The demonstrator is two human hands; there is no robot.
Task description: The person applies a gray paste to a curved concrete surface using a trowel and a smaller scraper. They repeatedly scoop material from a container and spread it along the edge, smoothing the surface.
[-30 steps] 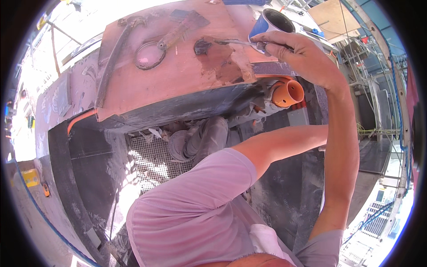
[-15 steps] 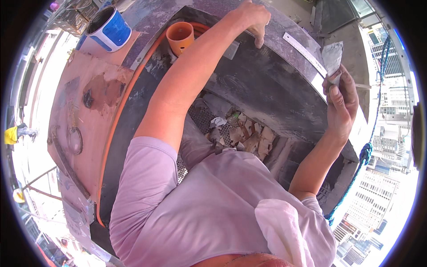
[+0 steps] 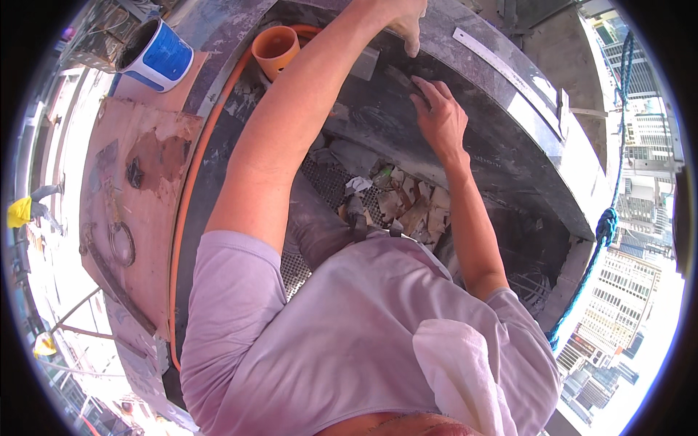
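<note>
My right hand (image 3: 442, 120) is closed, fingers pointing up and left, against the dark smeared inner wall (image 3: 480, 138). A grey flat-bladed putty knife (image 3: 400, 77) shows faintly at its fingertips, its handle hidden in the hand. My left arm reaches across to the far ledge. There my left hand (image 3: 403, 23) rests at the ledge's edge with the thumb hanging down. Its other fingers are cut off by the picture's upper edge. Beside the left forearm stands an orange round container (image 3: 276, 52). A small grey rectangular patch (image 3: 365, 64) lies on the wall near that forearm.
A long white straightedge (image 3: 502, 76) lies along the far ledge. A blue-and-white bucket (image 3: 158, 57) stands at upper left on a pinkish board (image 3: 145, 240), which also carries a hammer-like tool (image 3: 109, 280). Broken scraps (image 3: 414, 207) litter the floor below. Blue rope (image 3: 605, 227) hangs at right.
My right hand has moved left and down from beside the straightedge to the dark wall, taking the putty knife with it. My left hand stays on the ledge; the view has shifted slightly.
</note>
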